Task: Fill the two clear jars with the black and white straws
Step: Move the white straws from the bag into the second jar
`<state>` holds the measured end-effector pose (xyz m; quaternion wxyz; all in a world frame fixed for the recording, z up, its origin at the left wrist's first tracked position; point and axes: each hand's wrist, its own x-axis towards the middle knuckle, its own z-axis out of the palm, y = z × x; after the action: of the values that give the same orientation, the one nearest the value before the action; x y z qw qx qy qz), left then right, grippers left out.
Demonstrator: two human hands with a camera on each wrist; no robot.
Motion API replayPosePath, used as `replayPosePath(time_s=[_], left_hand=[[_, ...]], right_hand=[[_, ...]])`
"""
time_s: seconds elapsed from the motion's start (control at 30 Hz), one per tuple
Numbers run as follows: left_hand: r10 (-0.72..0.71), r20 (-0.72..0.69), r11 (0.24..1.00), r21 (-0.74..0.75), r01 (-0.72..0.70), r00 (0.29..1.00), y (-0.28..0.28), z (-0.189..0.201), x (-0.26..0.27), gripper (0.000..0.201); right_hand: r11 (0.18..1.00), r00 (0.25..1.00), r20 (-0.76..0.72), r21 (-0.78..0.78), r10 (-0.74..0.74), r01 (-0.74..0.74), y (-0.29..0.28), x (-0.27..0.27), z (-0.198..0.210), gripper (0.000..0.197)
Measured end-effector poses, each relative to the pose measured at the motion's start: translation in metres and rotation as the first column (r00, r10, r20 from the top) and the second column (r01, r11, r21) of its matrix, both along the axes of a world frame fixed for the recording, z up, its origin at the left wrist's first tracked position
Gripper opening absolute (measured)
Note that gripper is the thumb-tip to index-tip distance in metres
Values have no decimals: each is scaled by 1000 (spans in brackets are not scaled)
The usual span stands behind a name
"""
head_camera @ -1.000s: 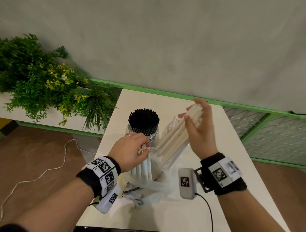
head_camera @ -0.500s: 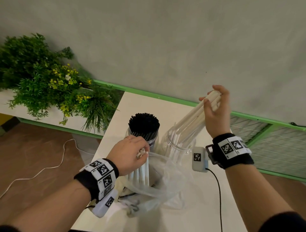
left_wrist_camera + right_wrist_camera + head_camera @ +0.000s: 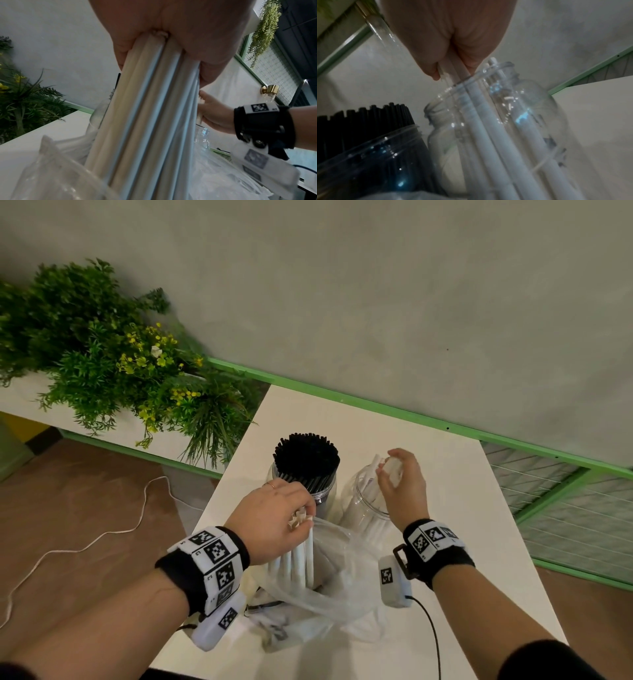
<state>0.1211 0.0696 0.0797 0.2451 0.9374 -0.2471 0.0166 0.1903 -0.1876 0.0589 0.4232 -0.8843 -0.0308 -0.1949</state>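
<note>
Straws of the white kind are going into the second jar (image 3: 363, 501), beside the black-filled jar (image 3: 305, 474) mid-table: the right hand (image 3: 404, 487) pinches a few at its mouth. The left hand (image 3: 274, 518) grips a bundle (image 3: 145, 121) in the plastic bag (image 3: 329, 594). Next, likely release, then fetch more.

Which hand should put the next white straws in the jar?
Probably the left hand. It already grips a bunch of white straws standing in the plastic bag, right beside the clear jar. The right hand is busy holding straws in that jar's mouth.
</note>
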Motion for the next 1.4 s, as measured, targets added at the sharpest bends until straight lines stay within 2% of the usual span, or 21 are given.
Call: replayPosePath(time_s=[0.1,0.17,0.23,0.37,0.43,0.57,0.63,0.7,0.73,0.77,0.83,0.93,1.0,1.1,1.23,1.3,1.4], left_hand=[[4,-3,1000,5,-4,1000,0,0,0,23],[4,-7,1000,6,-4,1000,0,0,0,24],[7,-11,1000,1,-7,1000,0,1,0,24],[3,-7,1000,-4,-3,1000,0,1,0,25],[5,-8,1000,0,-5,1000,1,1,0,24],[7,-7,1000,-3,-7,1000,0,1,0,21],[10,-2,1000,-5,-10,1000,1,1,0,20],[11,2,1000,-6,-11,1000,1,1,-1,20],[12,4,1000,-7,-12,1000,1,1,-1,20],[11,5,1000,-8,-11,1000,1,1,-1,20],[9,4,1000,-9,-9,1000,1,1,-1,19],[12,3,1000,-6,-12,1000,0,1,-1,17],[13,1,1000,-8,-13,1000,0,1,-1,18],[16,-1,1000,-7,-16,1000,0,1,-1,22],[15,-1,1000,-13,-15,1000,0,1,-2,22],[15,-2,1000,-22,-15,1000,1,1,-2,22],[13,-2,1000,-12,-13,1000,0,0,-2,23]], right_hand=[[992,992,-108,-97,66,-76,-5,1,0,34],[972,958,-251,-151,137,-179,-7,2,4,35],[953,933,-316,-187,171,-238,-10,3,8,35],[942,977,-139,-273,164,-197,-15,10,12,38],[924,983,-110,-341,146,-175,-18,10,10,43],[868,992,73,-493,98,-50,-29,11,5,50],[927,998,-30,-371,47,-55,-34,7,3,40],[973,979,-185,-197,86,-123,-35,6,1,55],[976,973,-203,-158,113,-147,-34,6,1,66],[977,971,-201,-140,132,-162,-32,9,1,73],[963,971,-195,-203,139,-178,-25,20,2,78],[883,968,-235,-431,88,-185,-14,38,1,70],[835,979,-198,-530,51,-150,-8,43,-3,54],[861,999,29,-507,40,-20,-3,41,-13,31],[908,957,290,-402,2,120,-7,35,-6,22],[920,945,326,-359,-38,160,-16,38,0,22],[919,978,203,-373,-55,129,-28,43,-2,24]])
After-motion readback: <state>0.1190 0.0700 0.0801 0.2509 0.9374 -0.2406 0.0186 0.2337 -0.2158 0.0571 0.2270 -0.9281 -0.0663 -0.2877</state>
